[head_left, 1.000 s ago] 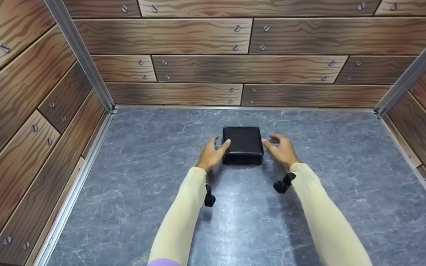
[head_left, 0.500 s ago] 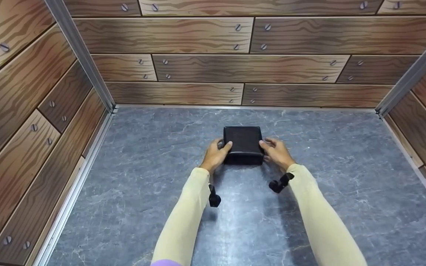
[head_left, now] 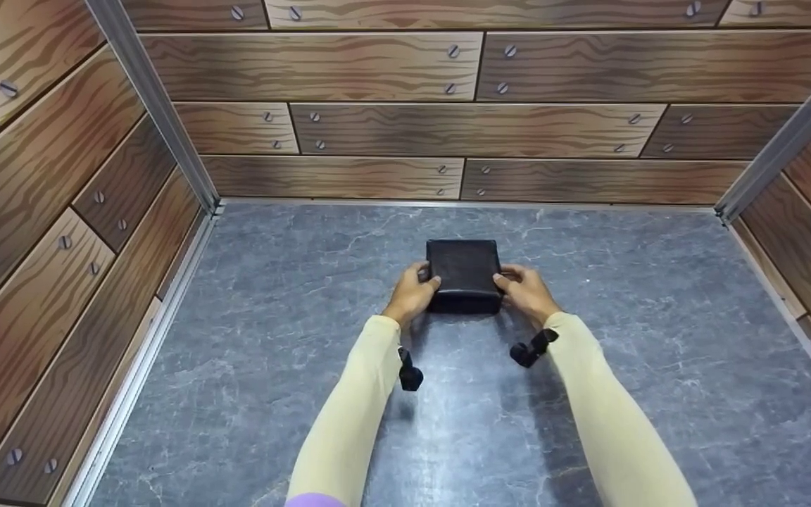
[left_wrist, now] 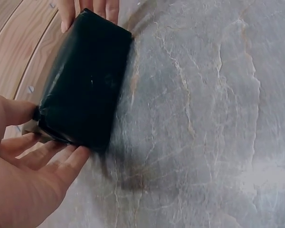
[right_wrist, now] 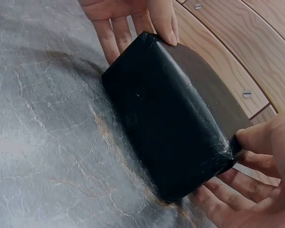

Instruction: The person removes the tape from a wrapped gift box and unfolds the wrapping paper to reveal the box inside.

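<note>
A black box (head_left: 463,267) with a smooth, leather-like surface sits near the middle of the grey surface in the head view. My left hand (head_left: 411,292) grips its left side, thumb at the top edge and fingers along the side. On the opposite side my right hand (head_left: 529,292) holds it the same way. The left wrist view shows the near face of the box (left_wrist: 83,80) between both hands, and so does the right wrist view, where the box (right_wrist: 166,118) looks tilted. The underside is hidden, so I cannot tell whether it touches the surface.
The grey marbled surface (head_left: 272,317) spreads around the box. A wood-plank-patterned wall (head_left: 377,127) stands behind it, with similar walls at left (head_left: 46,282) and right (head_left: 810,225). Metal rails line the corners. A black wrist camera (head_left: 411,373) hangs under the left sleeve.
Both hands have closed in on the box. The right hand moved left from loosely beside it to gripping its side, and the left fingers drew closer. The box has hardly moved.
</note>
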`<act>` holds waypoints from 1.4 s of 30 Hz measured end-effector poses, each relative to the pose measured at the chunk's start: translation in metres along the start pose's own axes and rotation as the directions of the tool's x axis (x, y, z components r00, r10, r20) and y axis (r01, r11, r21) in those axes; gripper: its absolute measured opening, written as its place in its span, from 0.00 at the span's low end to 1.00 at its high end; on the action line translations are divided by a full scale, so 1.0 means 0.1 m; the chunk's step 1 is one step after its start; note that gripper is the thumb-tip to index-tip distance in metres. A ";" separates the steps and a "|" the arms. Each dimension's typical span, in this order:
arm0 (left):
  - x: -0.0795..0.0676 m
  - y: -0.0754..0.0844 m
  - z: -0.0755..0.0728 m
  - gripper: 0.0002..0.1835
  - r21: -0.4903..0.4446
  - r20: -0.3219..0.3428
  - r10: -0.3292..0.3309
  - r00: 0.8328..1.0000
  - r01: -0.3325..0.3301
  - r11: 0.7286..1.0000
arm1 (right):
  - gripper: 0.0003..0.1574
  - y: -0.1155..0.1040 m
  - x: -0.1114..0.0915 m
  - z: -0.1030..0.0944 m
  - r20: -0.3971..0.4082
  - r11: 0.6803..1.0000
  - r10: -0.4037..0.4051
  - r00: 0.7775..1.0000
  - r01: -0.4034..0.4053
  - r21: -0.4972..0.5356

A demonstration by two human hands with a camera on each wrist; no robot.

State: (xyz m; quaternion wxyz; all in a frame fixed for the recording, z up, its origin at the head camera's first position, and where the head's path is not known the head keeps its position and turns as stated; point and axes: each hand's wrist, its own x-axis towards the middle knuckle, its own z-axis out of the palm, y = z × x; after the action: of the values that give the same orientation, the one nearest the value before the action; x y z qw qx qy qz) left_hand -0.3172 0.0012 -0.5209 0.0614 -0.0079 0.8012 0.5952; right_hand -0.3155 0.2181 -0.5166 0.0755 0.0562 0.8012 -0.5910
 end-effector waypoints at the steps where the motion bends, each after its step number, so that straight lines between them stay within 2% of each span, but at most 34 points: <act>1: 0.00 0.01 0.00 0.25 0.000 0.003 0.001 1.000 -0.001 1.000 | 0.28 -0.01 0.00 0.00 0.000 1.000 0.001 1.000 -0.001 -0.002; 11: -0.02 0.09 -0.01 0.26 -0.095 -0.001 0.029 1.000 -0.028 0.995 | 0.27 -0.11 -0.05 -0.05 -0.007 1.000 -0.004 1.000 0.004 -0.009; 16: -0.04 0.16 -0.04 0.26 -0.118 -0.025 0.011 1.000 -0.014 0.993 | 0.27 -0.17 -0.07 -0.06 -0.005 0.999 -0.020 1.000 0.020 0.041; 20: -0.06 0.21 -0.08 0.24 -0.136 -0.058 0.002 0.998 -0.010 0.991 | 0.28 -0.22 -0.09 -0.06 0.011 0.994 -0.002 1.000 0.000 0.113; 27: -0.08 0.31 -0.09 0.25 -0.116 -0.089 -0.013 0.996 0.003 0.993 | 0.41 -0.31 -0.11 -0.10 0.072 0.962 0.035 0.997 -0.053 0.268; 32: -0.11 0.39 -0.11 0.31 -0.105 -0.098 -0.015 0.995 0.004 0.994 | 0.49 -0.33 -0.13 -0.13 0.092 0.952 0.055 0.994 -0.080 0.295; 37: -0.13 0.42 -0.14 0.32 -0.078 -0.094 0.005 0.996 -0.012 0.997 | 0.47 -0.32 -0.15 -0.16 0.092 0.931 0.057 0.994 -0.086 0.354; 42: -0.15 0.41 -0.17 0.28 -0.117 -0.119 -0.004 0.993 -0.010 0.993 | 0.37 -0.32 -0.16 -0.20 0.065 0.916 0.073 0.995 -0.093 0.391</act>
State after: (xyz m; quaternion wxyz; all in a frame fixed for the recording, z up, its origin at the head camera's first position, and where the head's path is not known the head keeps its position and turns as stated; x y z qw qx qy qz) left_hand -0.3074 -0.0037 -0.4749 0.0120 -0.0455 0.7671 0.6398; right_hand -0.3069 0.2275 -0.4779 0.1072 0.0894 0.6610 -0.7373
